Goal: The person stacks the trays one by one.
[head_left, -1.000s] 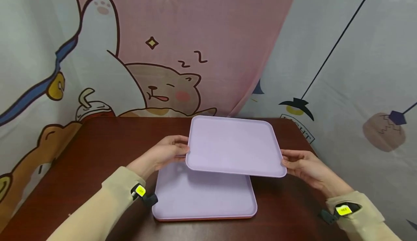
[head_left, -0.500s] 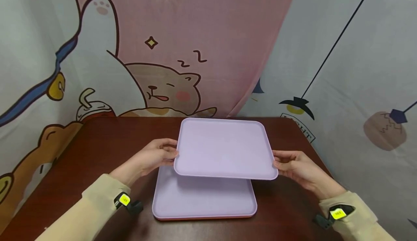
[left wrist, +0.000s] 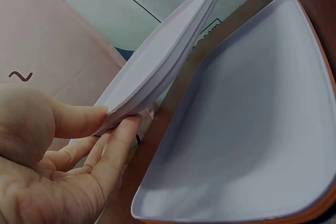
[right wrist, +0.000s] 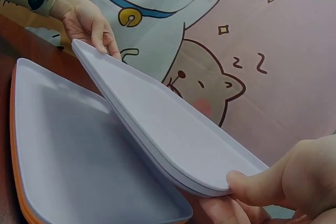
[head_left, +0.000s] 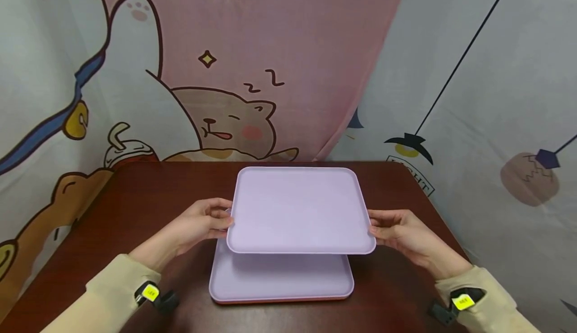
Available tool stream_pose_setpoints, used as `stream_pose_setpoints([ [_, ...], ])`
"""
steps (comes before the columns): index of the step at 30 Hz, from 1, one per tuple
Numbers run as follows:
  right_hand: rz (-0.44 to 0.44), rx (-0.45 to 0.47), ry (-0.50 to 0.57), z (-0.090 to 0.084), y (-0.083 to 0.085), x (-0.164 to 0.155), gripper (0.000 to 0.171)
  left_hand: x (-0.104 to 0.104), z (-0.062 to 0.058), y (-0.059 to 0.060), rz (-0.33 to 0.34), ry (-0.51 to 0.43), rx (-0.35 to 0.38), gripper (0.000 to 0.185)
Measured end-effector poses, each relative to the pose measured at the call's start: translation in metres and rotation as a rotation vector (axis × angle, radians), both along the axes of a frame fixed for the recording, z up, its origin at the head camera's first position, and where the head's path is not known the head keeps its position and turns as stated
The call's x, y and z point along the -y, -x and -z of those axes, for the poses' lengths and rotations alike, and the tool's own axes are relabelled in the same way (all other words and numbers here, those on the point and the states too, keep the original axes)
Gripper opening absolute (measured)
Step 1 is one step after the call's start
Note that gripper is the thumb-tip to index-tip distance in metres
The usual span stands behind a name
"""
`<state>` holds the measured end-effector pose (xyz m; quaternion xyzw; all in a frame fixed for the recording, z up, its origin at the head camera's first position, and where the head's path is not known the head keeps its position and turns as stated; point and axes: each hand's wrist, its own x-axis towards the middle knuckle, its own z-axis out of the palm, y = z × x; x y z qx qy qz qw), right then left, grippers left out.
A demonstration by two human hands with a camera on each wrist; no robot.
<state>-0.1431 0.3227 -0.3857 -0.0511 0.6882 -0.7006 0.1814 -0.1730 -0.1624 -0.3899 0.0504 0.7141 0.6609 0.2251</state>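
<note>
A lilac tray (head_left: 297, 208) hangs level in the air, held by both hands at its short edges. My left hand (head_left: 203, 223) pinches the left rim, thumb on top and fingers beneath (left wrist: 68, 150). My right hand (head_left: 396, 233) grips the right rim the same way (right wrist: 283, 187). Directly below, a second lilac tray (head_left: 279, 278) lies flat on the dark red table (head_left: 135, 198), with an orange edge (right wrist: 18, 182) showing under it. The held tray (right wrist: 163, 129) is a clear gap above the lower tray (left wrist: 247, 129) and covers its far half.
Cartoon-printed cloth (head_left: 225, 97) hangs close behind the table and along both its sides. The table's right edge (head_left: 433, 203) runs just past my right hand. Bare tabletop lies left of the trays.
The held tray has moved left and towards me, coming more squarely over the tray on the table. Both hands moved with it and kept their hold.
</note>
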Motion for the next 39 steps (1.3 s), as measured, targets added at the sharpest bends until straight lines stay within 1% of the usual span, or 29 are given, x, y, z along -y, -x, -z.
stream_pose_setpoints([
  [4, -0.007, 0.001, -0.001, 0.0, -0.002, 0.005, 0.049, 0.005, -0.002, -0.006, -0.001, 0.001, -0.001, 0.051],
  [10, -0.029, -0.02, 0.034, 0.003, -0.003, 0.011, 0.044, 0.011, -0.002, -0.013, -0.009, 0.019, 0.001, 0.052],
  [14, -0.029, -0.027, 0.026, 0.003, -0.005, 0.013, 0.047, 0.014, -0.001, -0.017, -0.004, 0.033, -0.009, 0.052],
  [18, -0.031, -0.02, 0.002, 0.002, -0.008, 0.016, 0.051, 0.018, -0.001, -0.021, 0.016, 0.021, -0.025, 0.051],
  [23, -0.034, -0.019, -0.012, 0.001, -0.011, 0.018, 0.054, 0.022, -0.002, -0.024, 0.03, 0.01, -0.039, 0.049],
  [31, -0.043, -0.022, 0.001, 0.001, -0.014, 0.021, 0.056, 0.024, -0.005, -0.029, 0.034, 0.019, -0.041, 0.051],
  [39, -0.052, -0.033, 0.0, -0.001, -0.017, 0.022, 0.057, 0.025, -0.003, -0.032, 0.034, 0.005, -0.041, 0.051],
])
